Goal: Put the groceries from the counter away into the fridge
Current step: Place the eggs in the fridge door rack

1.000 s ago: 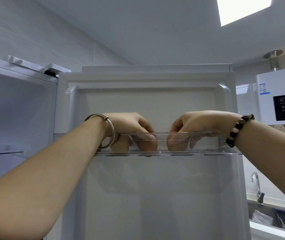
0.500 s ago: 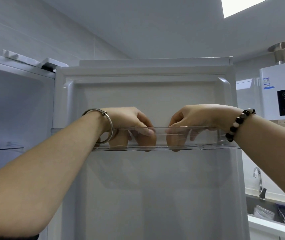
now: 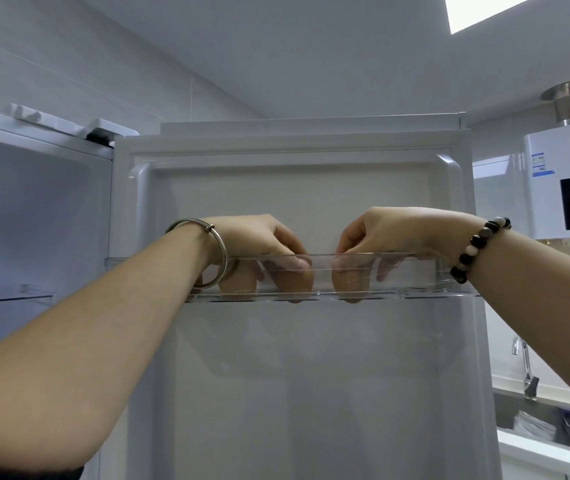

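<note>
Your left hand (image 3: pixel 259 244) and right hand (image 3: pixel 391 233) have barely moved in the last second: both remain inside the clear door bin (image 3: pixel 418 277) high on the fridge door (image 3: pixel 311 375), fingers curled down. Whether they grasp a grocery cannot be told; none shows through the bin, so placement looks unfinished.

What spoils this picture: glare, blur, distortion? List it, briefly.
Head view: ceiling light panel blown out white; wide-angle lens skews the fridge door edges and swells the near forearms; left hand and right hand look hazy through the clear door bin; glossy water heater carries reflections.
</note>
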Demonstrator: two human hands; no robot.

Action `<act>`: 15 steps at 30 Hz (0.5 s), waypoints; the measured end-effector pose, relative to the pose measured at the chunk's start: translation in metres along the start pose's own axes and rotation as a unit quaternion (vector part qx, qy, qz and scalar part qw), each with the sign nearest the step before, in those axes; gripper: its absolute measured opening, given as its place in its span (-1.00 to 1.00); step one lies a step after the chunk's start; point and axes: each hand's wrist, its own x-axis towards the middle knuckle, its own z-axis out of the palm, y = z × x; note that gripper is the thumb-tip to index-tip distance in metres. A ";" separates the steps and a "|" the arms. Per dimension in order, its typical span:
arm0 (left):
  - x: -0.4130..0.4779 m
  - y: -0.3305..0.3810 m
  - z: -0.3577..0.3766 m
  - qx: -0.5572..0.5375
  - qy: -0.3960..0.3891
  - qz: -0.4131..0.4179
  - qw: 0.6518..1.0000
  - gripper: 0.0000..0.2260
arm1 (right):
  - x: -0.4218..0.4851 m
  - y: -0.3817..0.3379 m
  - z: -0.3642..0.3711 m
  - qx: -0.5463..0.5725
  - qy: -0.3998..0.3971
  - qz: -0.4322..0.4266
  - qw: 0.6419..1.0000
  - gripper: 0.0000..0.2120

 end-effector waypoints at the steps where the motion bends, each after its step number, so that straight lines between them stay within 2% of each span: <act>1: 0.000 0.000 0.000 0.000 0.001 0.001 1.000 -0.93 | 0.000 0.000 0.000 -0.002 -0.007 0.000 1.000 -0.76; 10: -0.003 0.004 0.003 -0.002 0.038 0.011 0.999 -0.86 | -0.001 0.001 -0.001 -0.009 -0.031 0.021 0.999 -0.68; 12: -0.006 0.007 0.004 0.000 0.074 0.028 0.997 -0.84 | -0.003 -0.001 -0.001 -0.008 -0.037 0.021 0.999 -0.63; 15: -0.009 0.011 0.003 0.046 0.160 0.071 0.984 -0.87 | -0.006 -0.006 0.000 -0.021 0.022 0.012 0.999 -0.61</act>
